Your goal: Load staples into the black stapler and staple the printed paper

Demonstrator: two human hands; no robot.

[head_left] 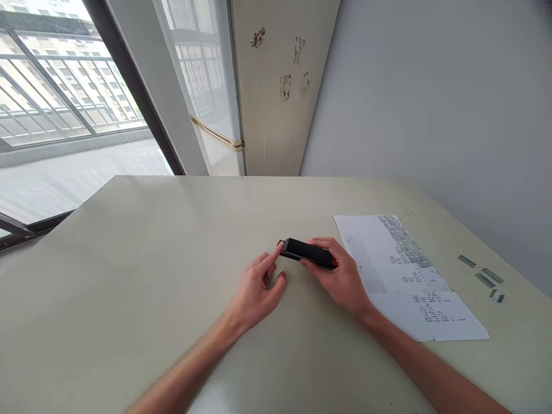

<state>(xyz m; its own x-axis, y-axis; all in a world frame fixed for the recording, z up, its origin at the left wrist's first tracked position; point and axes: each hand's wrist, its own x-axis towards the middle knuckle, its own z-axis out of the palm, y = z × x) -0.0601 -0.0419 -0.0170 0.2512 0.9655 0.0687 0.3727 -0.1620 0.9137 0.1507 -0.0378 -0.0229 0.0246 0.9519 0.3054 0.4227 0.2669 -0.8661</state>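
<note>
A black stapler (309, 252) with a bit of red at its right end is held just over the table, near the middle of the view. My right hand (342, 282) is closed around its right part, fingers along the far side and thumb along the near side. The index finger of my left hand (257, 289) stretches out to touch the stapler's left end. That hand's thumb stands apart, its other fingers are partly curled, and it grips nothing. Right of the stapler lies a white paper sheet (371, 259) with printed text, partly under my right hand and forearm.
Several short grey strips that look like staples, among them one strip (485, 280), lie on the pale table (150, 276) at the right. Beyond the far edge stands a fridge (276, 126) with worn patches. A plain wall (431, 103) borders the right, a window (73, 103) the left.
</note>
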